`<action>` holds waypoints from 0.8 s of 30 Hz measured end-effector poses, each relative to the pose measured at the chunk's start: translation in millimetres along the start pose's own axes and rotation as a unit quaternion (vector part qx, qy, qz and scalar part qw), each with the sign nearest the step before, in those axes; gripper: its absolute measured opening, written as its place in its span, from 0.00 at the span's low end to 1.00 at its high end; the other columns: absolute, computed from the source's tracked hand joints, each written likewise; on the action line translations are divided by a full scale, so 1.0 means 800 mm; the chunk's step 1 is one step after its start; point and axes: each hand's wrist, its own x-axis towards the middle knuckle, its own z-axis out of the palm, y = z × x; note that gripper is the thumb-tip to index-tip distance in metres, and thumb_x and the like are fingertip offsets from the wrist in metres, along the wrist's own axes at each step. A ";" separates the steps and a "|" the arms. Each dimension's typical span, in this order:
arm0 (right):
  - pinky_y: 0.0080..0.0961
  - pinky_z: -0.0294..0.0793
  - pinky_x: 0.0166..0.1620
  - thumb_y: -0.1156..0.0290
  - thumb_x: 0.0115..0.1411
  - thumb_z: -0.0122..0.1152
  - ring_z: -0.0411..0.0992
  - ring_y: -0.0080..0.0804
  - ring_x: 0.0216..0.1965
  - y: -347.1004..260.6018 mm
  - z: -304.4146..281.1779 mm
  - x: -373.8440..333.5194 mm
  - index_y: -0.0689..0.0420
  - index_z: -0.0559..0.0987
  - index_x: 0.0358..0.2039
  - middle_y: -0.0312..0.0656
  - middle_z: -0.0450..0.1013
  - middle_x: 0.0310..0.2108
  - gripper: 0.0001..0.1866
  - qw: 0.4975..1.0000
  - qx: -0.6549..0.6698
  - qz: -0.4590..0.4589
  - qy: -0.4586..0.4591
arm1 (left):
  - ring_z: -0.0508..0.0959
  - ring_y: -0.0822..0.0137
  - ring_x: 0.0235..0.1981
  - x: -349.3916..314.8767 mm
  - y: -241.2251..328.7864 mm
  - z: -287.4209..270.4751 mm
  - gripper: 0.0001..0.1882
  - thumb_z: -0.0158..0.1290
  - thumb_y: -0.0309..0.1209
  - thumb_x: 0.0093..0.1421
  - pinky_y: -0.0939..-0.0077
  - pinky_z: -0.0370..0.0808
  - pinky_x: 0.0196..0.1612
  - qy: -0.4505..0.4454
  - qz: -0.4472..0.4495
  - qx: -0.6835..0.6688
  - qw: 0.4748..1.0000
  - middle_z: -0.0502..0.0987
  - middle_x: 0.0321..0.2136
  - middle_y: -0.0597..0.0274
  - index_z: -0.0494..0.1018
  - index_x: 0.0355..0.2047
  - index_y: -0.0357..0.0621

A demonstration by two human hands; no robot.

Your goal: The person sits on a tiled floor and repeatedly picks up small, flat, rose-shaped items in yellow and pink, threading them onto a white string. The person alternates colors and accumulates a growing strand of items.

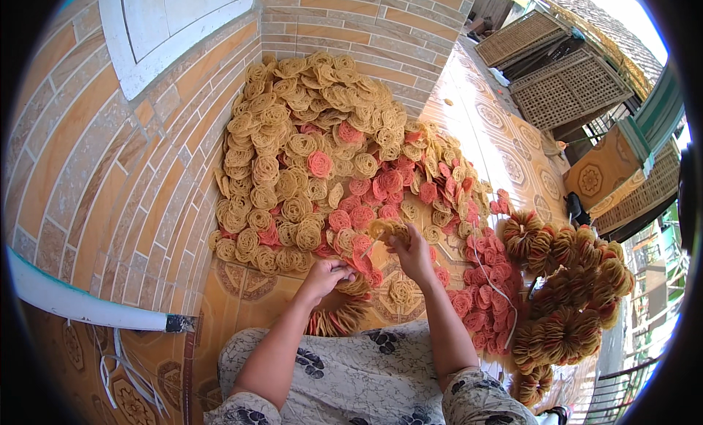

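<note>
My left hand [327, 278] is closed, its fingertips pinched at one end of a thin pale strip [372, 244]. A partial ring of tan and pink swirled crackers [338, 312], packed edge to edge, hangs just below that hand. To the right, my right hand [410, 254] grips a tan swirled cracker [388, 229] at the other end of the strip; whether it is one cracker or a few I cannot tell. Right beside my left fingers is a pink cracker [361, 255]. A lone tan cracker [401, 292] lies on the tiles between my forearms.
Ahead, a large heap of tan crackers [293, 139] rises against the brick-patterned wall [146, 183]. Loose pink crackers [487, 286] spread to the right, crossed by a white cord [489, 275]. Several finished rings [567, 333] are stacked farther right. Woven racks [571, 88] stand behind.
</note>
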 end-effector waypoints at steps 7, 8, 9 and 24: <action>0.26 0.77 0.38 0.72 0.63 0.55 0.78 0.31 0.35 -0.015 -0.003 -0.001 0.68 0.67 0.52 0.47 0.77 0.36 0.19 0.998 -0.053 -0.012 -0.029 | 0.76 0.76 0.33 0.004 -0.005 -0.002 0.09 0.52 0.25 0.63 0.81 0.75 0.41 0.006 0.012 0.001 1.000 0.78 0.32 0.65 0.76 0.42 0.35; 0.27 0.77 0.39 0.72 0.64 0.54 0.78 0.32 0.36 -0.017 -0.004 -0.001 0.67 0.67 0.52 0.46 0.77 0.36 0.18 0.997 -0.067 -0.016 -0.046 | 0.76 0.75 0.34 0.004 -0.006 -0.001 0.09 0.51 0.25 0.63 0.80 0.76 0.42 0.008 0.014 -0.001 1.000 0.78 0.33 0.64 0.76 0.42 0.35; 0.29 0.77 0.41 0.71 0.65 0.51 0.77 0.33 0.38 -0.018 -0.006 -0.001 0.67 0.67 0.52 0.46 0.76 0.39 0.18 0.997 0.044 0.019 -0.060 | 0.76 0.75 0.34 0.004 -0.006 -0.001 0.10 0.50 0.25 0.64 0.79 0.76 0.43 0.010 0.016 -0.003 1.000 0.77 0.34 0.64 0.76 0.43 0.35; 0.36 0.73 0.51 0.66 0.71 0.36 0.71 0.35 0.44 -0.009 0.012 -0.002 0.61 0.64 0.52 0.44 0.70 0.45 0.16 0.955 0.289 0.049 -0.035 | 0.76 0.75 0.34 0.002 -0.003 0.005 0.09 0.51 0.25 0.63 0.79 0.73 0.44 -0.033 0.030 0.086 0.995 0.78 0.31 0.64 0.76 0.40 0.33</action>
